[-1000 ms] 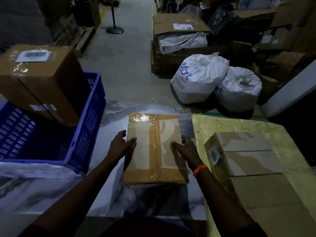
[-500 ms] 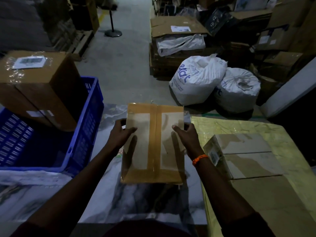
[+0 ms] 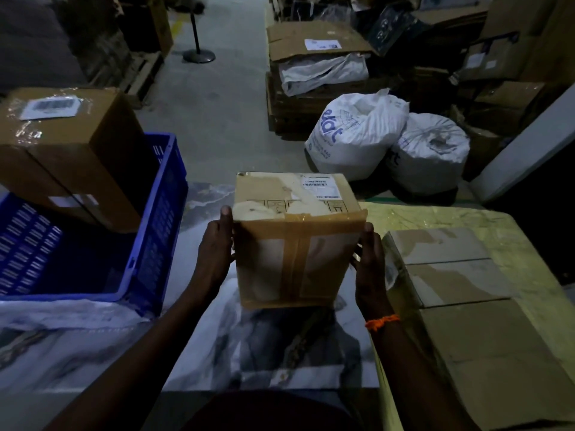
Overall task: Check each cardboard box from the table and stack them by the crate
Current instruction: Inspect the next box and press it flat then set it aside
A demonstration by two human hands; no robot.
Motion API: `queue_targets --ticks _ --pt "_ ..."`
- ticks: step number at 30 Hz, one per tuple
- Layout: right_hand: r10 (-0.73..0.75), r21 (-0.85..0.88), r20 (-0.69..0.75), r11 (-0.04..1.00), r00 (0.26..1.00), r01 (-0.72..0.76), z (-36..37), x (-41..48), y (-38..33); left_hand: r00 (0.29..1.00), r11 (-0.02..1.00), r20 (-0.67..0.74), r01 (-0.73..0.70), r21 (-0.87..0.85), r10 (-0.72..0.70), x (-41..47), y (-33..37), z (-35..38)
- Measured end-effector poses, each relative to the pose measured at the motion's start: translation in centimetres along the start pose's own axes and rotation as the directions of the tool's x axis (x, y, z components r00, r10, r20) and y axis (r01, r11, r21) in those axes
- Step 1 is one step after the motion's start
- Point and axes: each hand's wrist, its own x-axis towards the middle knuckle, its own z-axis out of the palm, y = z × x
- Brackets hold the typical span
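Over the near middle of the marble-patterned table, head view: a small cardboard box is held up between both hands and appears clear of the tabletop. It is tilted, with the brown-taped face toward the camera. A white barcode label sits on the upper face.

- Left hand grasps the box's left side, thumb up along the edge.
- Right hand grasps the right side, thumb at the upper corner. An orange band circles that wrist.
- Blue plastic crate stands left of the held box, on the table.
- A large taped carton leans in the crate, over its far rim.
- Two more flat cardboard boxes lie just right of the right hand, on a yellow-green tabletop.
- Two tied white sacks rest on the floor beyond the tables.

The scene is dim, so fine print is unreadable.
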Motion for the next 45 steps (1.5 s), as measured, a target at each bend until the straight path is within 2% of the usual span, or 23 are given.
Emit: queue_targets --ticks 4,7,13,15,17,19,21,22,23,25,26,29,36,40,43,45 --pt "-0.005 0.082 -0.014 0.997 1.000 0.006 -0.7 -2.6 0.9 1.000 0.996 -0.013 0.020 0.090 -0.019 -1.3 -1.8 -0.7" --pt "0.011 0.120 -0.023 0.993 1.000 -0.008 -1.1 -3.9 1.6 0.998 0.998 -0.067 0.023 0.061 -0.019 -2.5 -3.2 -1.1" --pt "-0.010 0.143 -0.032 0.990 0.999 0.015 -1.8 -4.5 1.8 0.996 0.994 -0.085 -0.003 0.106 0.012 -3.4 -3.7 -1.4" --pt "-0.042 0.080 -0.049 0.996 0.998 0.046 -1.8 -4.2 1.5 0.992 0.987 -0.116 -0.036 0.154 0.054 -3.2 -3.1 -1.3" --pt "-0.168 -0.087 -0.105 0.983 0.980 0.159 -1.6 -4.1 0.5 0.975 0.960 -0.146 -0.127 0.249 0.167 -3.0 -2.3 -1.2" --pt "-0.403 -0.285 -0.129 0.890 0.906 0.355 -1.2 -3.8 -0.9 0.924 0.870 -0.115 -0.296 0.393 0.366 -2.4 -1.4 -1.1" --pt "-0.648 -0.461 -0.018 0.681 0.762 0.569 -0.3 -3.3 -2.3 0.844 0.707 0.030 -0.468 0.530 0.536 -1.5 -0.3 -0.9" --pt "-0.716 -0.519 0.085 0.562 0.693 0.644 0.4 -3.0 -2.7 0.811 0.612 0.123 -0.522 0.593 0.573 -1.0 0.4 -0.5" --pt "-0.725 -0.553 0.191 0.477 0.661 0.683 1.3 -2.5 -3.2 0.785 0.521 0.211 -0.560 0.644 0.583 -0.5 1.1 0.1" --pt "-0.607 -0.586 0.360 0.443 0.708 0.679 3.2 -1.5 -3.9 0.765 0.397 0.357 -0.602 0.693 0.536 0.4 2.4 1.5" --pt "-0.527 -0.612 0.421 0.435 0.738 0.660 4.0 -1.0 -4.1 0.764 0.362 0.408 -0.613 0.702 0.500 0.7 2.8 2.2" --pt "-0.392 -0.699 0.540 0.284 0.745 0.657 5.3 0.1 -4.4 0.749 0.296 0.465 -0.631 0.717 0.472 1.2 3.1 3.2" --pt "-0.366 -0.709 0.555 0.263 0.747 0.655 5.0 0.3 -4.4 0.757 0.269 0.457 -0.614 0.742 0.467 1.3 2.7 3.5" --pt "-0.353 -0.633 0.646 0.247 0.676 0.734 3.6 -0.2 -4.8 0.722 0.276 0.492 -0.661 0.697 0.487 0.3 2.9 2.2" --pt "-0.467 -0.544 0.646 0.273 0.604 0.793 1.2 -1.1 -3.9 0.675 0.270 0.515 -0.709 0.652 0.528 -0.8 2.4 0.7" --pt "-0.521 -0.531 0.618 0.277 0.589 0.801 -0.4 -1.5 -2.9 0.649 0.247 0.541 -0.732 0.634 0.535 -1.4 1.6 0.0"
